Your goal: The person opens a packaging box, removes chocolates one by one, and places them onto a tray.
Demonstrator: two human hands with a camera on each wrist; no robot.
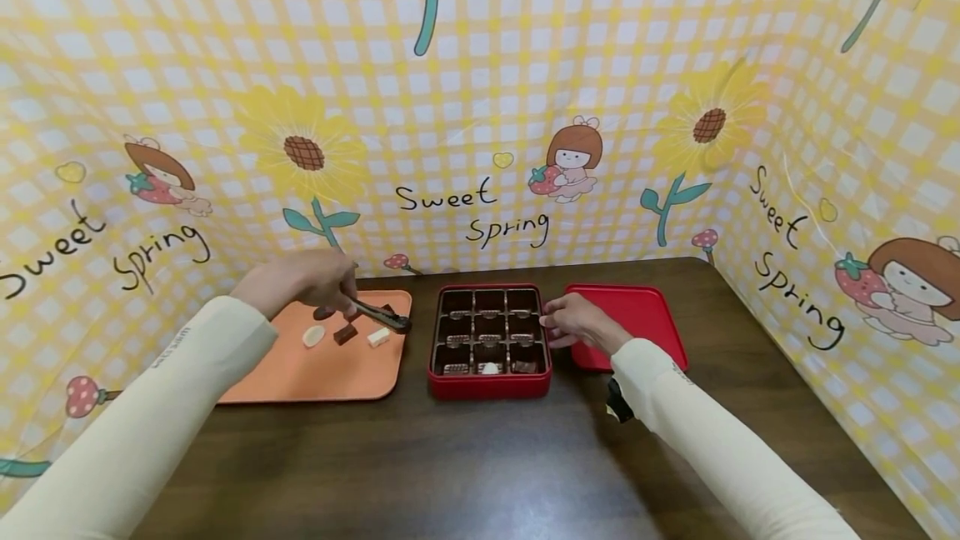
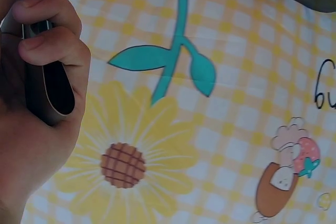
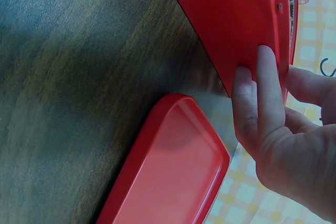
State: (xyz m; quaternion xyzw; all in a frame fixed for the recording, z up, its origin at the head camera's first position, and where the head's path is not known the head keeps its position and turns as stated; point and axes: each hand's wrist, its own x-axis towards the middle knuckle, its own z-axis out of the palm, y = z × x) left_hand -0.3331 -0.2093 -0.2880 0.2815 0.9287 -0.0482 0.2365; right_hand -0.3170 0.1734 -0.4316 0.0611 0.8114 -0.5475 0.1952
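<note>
My left hand (image 1: 307,277) grips dark metal tongs (image 1: 378,315) and hangs above the orange tray (image 1: 322,386). Pieces of chocolate lie on the tray: a round white one (image 1: 313,336), a brown block (image 1: 345,333) and a white block (image 1: 378,337) near the tongs' tips. Whether the tips hold a piece cannot be told. In the left wrist view, fingers curl round the tongs' handle (image 2: 42,95). At its right wall, my right hand (image 1: 581,322) holds the red box (image 1: 487,387), fingertips at the rim and outer wall. Chocolates sit in its front compartments, including a white one (image 1: 490,368).
Right of the box lies its red lid (image 1: 637,323), partly behind my right hand. All stands on a dark wooden table (image 1: 450,465). A yellow checked cloth (image 1: 465,107) hangs behind and at both sides.
</note>
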